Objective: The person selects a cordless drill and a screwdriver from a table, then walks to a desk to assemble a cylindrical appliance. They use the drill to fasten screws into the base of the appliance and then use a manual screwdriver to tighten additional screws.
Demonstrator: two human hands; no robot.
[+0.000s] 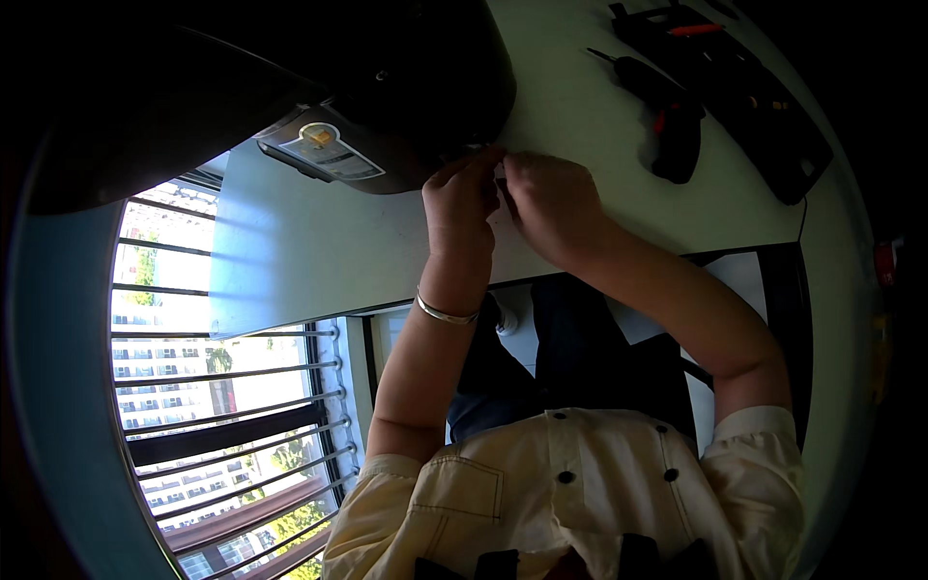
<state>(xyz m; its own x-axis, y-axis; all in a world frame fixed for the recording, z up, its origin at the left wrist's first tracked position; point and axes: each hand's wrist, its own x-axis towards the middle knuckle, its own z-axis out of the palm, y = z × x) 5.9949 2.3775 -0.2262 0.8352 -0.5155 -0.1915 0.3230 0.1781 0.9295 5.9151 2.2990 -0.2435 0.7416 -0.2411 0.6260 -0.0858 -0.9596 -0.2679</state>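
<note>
My left hand and my right hand meet at the near edge of a large black rounded appliance on the table. The fingers of both are closed and drawn together at the tips. Whatever lies between them is small, dark and mostly hidden, so I cannot name it. A panel with a pale label shows on the appliance's side, just left of my left hand. Farther right, a black cordless screwdriver with a red switch and a thin bit lies on its side, touched by neither hand.
An open black tool case with a red-handled tool lies at the far right of the pale table. A barred window is at the left. The table's near edge runs below my wrists, above my legs.
</note>
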